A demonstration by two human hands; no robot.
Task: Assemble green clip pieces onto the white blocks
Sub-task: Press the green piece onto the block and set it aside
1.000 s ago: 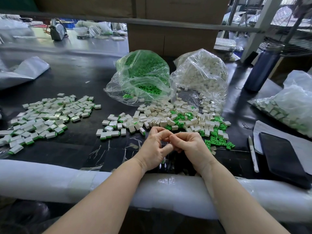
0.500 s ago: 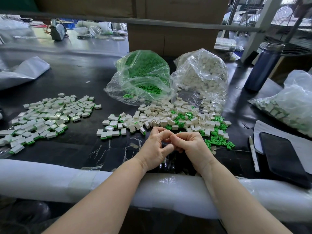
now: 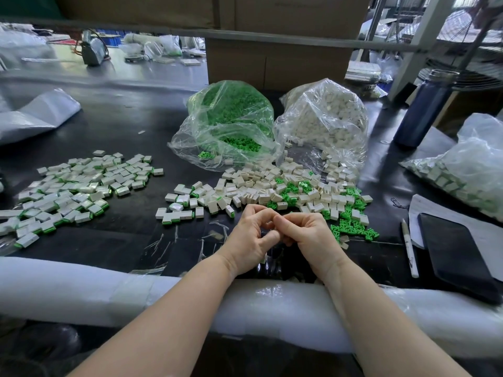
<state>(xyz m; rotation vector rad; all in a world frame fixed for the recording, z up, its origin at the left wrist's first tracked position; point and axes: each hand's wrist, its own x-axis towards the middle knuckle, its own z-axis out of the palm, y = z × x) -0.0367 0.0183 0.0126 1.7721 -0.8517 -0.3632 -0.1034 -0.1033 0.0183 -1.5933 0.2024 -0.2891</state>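
Left hand (image 3: 249, 238) and right hand (image 3: 309, 235) meet knuckle to knuckle, fingers curled round a workpiece I cannot see; loose green clips (image 3: 351, 228) and white blocks (image 3: 272, 190) lie just beyond; risk: blind pressing seats a clip crooked.

The left hand (image 3: 249, 238) and the right hand (image 3: 309, 235) meet close together above the near edge of the black bench (image 3: 122, 131), fingers curled inward and touching; what they hold is hidden between them. Just behind the hands lies a loose pile of white blocks (image 3: 272, 186) mixed with green clips (image 3: 351, 227). To the left is a separate heap of finished blocks (image 3: 73, 186) with green edges. Further back stand a clear bag of green clips (image 3: 231, 118) and, beside it, a clear bag of white blocks (image 3: 326, 115). On the right lie a pen (image 3: 408, 246) and a dark phone (image 3: 457, 254).
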